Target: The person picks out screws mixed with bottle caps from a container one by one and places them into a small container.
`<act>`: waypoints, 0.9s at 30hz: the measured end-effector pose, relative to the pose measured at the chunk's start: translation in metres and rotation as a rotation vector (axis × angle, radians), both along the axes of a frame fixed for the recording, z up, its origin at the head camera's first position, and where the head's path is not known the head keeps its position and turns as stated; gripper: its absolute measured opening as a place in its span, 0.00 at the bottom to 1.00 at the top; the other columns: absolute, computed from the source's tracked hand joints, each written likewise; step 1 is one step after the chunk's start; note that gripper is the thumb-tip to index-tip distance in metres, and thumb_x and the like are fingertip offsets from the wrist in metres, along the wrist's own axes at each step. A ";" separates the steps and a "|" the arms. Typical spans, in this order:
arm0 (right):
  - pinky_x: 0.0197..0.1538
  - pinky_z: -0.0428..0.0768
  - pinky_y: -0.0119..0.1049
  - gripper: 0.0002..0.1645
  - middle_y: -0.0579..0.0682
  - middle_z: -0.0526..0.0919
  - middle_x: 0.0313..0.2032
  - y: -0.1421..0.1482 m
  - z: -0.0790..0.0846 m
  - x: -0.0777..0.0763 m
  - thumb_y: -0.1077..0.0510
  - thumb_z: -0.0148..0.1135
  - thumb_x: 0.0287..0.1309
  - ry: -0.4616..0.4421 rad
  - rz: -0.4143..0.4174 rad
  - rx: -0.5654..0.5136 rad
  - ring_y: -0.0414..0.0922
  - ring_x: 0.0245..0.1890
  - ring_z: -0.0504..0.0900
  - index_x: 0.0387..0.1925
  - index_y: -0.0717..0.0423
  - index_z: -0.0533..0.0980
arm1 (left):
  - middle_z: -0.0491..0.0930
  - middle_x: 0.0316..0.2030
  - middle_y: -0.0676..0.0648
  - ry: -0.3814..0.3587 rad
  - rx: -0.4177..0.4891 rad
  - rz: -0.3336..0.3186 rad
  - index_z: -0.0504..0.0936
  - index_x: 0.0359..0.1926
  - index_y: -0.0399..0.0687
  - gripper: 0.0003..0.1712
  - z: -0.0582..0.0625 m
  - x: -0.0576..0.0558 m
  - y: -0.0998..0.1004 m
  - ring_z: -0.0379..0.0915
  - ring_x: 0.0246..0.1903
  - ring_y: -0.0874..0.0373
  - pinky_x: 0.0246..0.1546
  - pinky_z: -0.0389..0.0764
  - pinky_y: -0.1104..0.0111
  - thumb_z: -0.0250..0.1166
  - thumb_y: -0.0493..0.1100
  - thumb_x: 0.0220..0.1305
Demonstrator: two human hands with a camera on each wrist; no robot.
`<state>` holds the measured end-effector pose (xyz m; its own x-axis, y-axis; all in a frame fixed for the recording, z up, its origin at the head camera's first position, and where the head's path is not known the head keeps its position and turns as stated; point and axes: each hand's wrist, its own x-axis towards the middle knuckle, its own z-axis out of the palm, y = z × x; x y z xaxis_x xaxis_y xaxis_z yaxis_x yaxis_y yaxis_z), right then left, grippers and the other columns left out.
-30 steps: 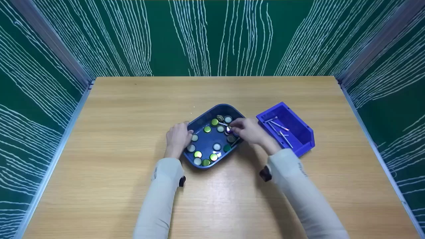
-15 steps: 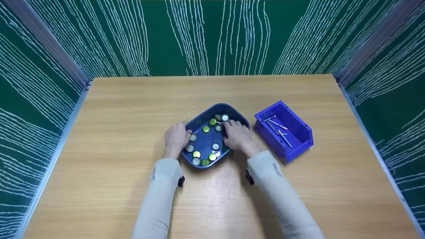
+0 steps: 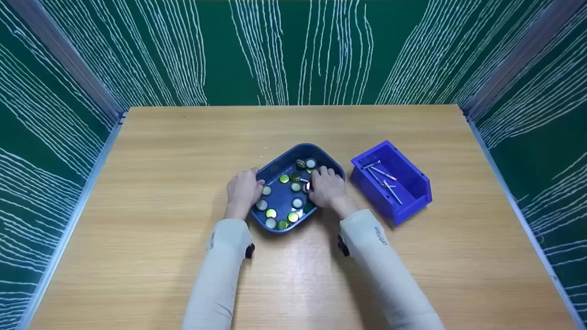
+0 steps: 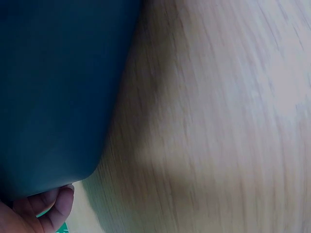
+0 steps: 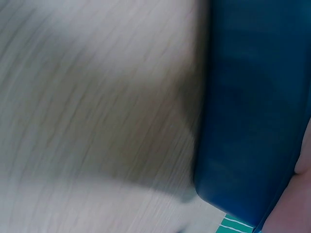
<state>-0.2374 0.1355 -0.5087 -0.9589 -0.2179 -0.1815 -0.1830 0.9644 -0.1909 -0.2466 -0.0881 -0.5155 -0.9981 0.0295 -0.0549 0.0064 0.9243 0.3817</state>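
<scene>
In the head view my left hand grips the left rim of a dark blue tray, thumb over the edge. The left wrist view shows its curled fingers against the tray's outer wall. Several bottle caps lie in the tray, some green side up like one cap, others pale side up like another cap. My right hand reaches over the tray's right side, fingers down among the caps. A thin metal piece shows beside its fingertips. Whether those fingers hold anything is hidden.
A blue-violet storage bin stands right of the tray, with several thin metal rods inside. Both containers stand on a wooden table. Green panels with white wavy lines enclose its back and sides.
My right hand has moved left and down, deeper into the tray. Caps near its fingers have shifted, and one green cap has moved or turned. My left hand stays on the rim.
</scene>
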 end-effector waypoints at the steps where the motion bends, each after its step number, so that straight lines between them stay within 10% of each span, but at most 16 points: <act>1: 0.63 0.70 0.56 0.29 0.65 0.73 0.57 0.000 0.000 0.000 0.50 0.57 0.63 -0.002 0.000 0.005 0.62 0.60 0.71 0.59 0.65 0.70 | 0.85 0.48 0.37 0.004 0.001 0.001 0.81 0.54 0.46 0.18 0.000 0.000 0.000 0.82 0.46 0.38 0.44 0.81 0.48 0.61 0.47 0.67; 17: 0.56 0.76 0.56 0.30 0.62 0.82 0.53 -0.001 0.004 0.000 0.45 0.63 0.59 -0.118 -0.004 0.022 0.57 0.56 0.80 0.53 0.64 0.72 | 0.83 0.52 0.38 -0.026 0.021 0.014 0.79 0.59 0.46 0.21 0.000 0.000 0.002 0.81 0.50 0.40 0.49 0.80 0.49 0.61 0.47 0.68; 27: 0.48 0.77 0.52 0.28 0.54 0.82 0.31 0.000 0.005 0.002 0.34 0.59 0.62 -0.086 0.055 -0.080 0.51 0.36 0.80 0.34 0.56 0.76 | 0.84 0.50 0.38 -0.001 0.009 0.007 0.80 0.57 0.44 0.20 0.000 0.000 0.001 0.82 0.48 0.40 0.46 0.81 0.50 0.61 0.47 0.67</act>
<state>-0.2349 0.1356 -0.5041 -0.9270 -0.2865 -0.2422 -0.2145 0.9344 -0.2842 -0.2467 -0.0870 -0.5159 -0.9982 0.0233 -0.0560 -0.0005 0.9207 0.3903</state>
